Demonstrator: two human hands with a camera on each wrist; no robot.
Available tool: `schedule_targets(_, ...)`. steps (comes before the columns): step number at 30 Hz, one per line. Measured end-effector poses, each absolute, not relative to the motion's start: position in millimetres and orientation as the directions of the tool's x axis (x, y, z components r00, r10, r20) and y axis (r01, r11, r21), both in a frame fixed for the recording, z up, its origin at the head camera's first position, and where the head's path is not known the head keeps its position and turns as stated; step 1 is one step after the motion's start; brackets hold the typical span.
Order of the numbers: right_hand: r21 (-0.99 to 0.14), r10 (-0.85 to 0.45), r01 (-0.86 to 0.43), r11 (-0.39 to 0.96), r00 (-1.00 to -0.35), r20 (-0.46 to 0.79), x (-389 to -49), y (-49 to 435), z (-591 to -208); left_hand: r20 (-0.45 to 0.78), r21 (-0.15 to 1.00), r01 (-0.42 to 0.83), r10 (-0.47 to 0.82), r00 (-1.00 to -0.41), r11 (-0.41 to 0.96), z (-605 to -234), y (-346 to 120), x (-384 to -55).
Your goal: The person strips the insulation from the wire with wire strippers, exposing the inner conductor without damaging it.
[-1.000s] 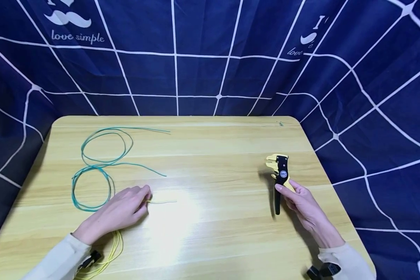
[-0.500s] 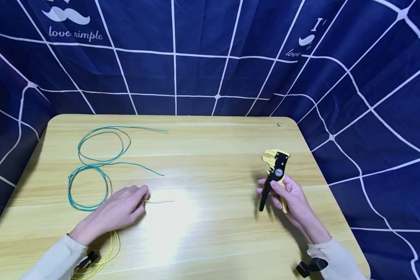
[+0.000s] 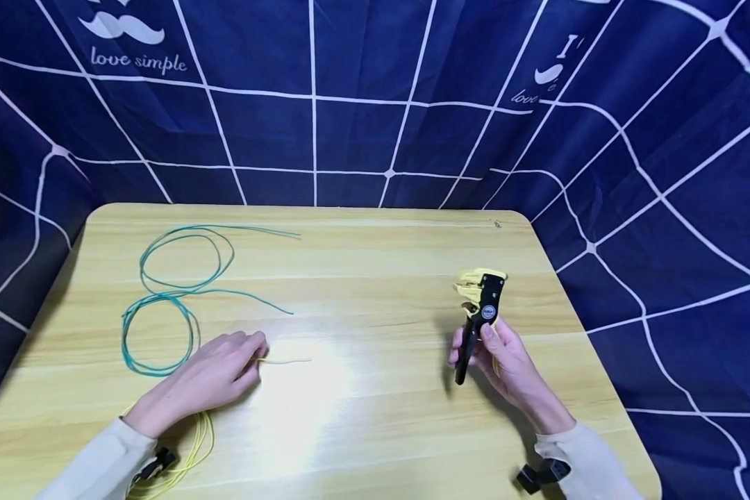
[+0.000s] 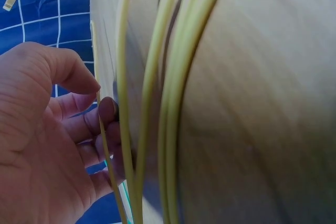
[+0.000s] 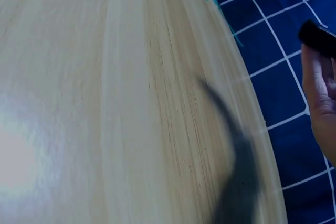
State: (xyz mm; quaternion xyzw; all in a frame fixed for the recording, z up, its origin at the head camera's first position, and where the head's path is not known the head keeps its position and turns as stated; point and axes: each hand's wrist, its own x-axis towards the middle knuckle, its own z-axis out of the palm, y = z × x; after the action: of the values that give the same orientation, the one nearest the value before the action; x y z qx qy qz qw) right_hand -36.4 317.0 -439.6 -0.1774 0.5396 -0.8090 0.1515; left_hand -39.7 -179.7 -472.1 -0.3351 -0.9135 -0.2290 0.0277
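Near the left middle of the table in the head view, my left hand (image 3: 215, 371) pinches a thin yellow wire (image 4: 103, 129) between thumb and fingertips. The wire's free end points right from the fingers, and its loose coil (image 3: 190, 458) lies under the wrist. On the right side, my right hand (image 3: 509, 364) grips yellow-and-black wire strippers (image 3: 484, 302) by the handles, thumb on the near side. Their yellow jaws point up and left, apart from the yellow wire. Only a black handle tip (image 5: 317, 39) and part of that hand show in the right wrist view.
A coiled green wire (image 3: 162, 298) lies on the table (image 3: 375, 264) left of centre, beyond my left hand, both ends pointing right. Tiny green scraps (image 3: 497, 223) sit near the back right corner. A dark blue curtain (image 3: 350, 132) with white lines surrounds the back and sides.
My right hand has moved left with the wire strippers, their handles now tilting down to the left. My left hand keeps its pinch on the yellow wire; the head view has shifted slightly.
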Motion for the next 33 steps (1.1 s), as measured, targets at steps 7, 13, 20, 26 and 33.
schedule_targets(7,-0.949,-0.443,0.096,-0.301,-0.895,0.05,-32,306,-435,0.209,0.397,0.627,0.599,-0.773,0.67,-471,-179,-41)
schedule_targets(13,-0.927,-0.534,-0.044,-0.372,-0.807,0.252,-39,300,-435,0.205,0.403,0.624,0.598,-0.775,0.67,-471,-179,-40)
schedule_targets(20,-0.947,-0.55,-0.247,-0.203,-0.772,0.319,-42,305,-439,0.229,0.379,0.651,0.615,-0.754,0.658,-472,-179,-40)
schedule_targets(26,-0.951,-0.624,-0.305,-0.048,-0.734,0.267,-46,302,-441,0.282,0.341,0.713,0.657,-0.7,0.613,-472,-181,-42)
schedule_targets(33,-0.961,-0.617,-0.272,0.055,-0.765,0.181,-48,290,-445,0.278,0.39,0.721,0.674,-0.685,0.573,-468,-181,-42)
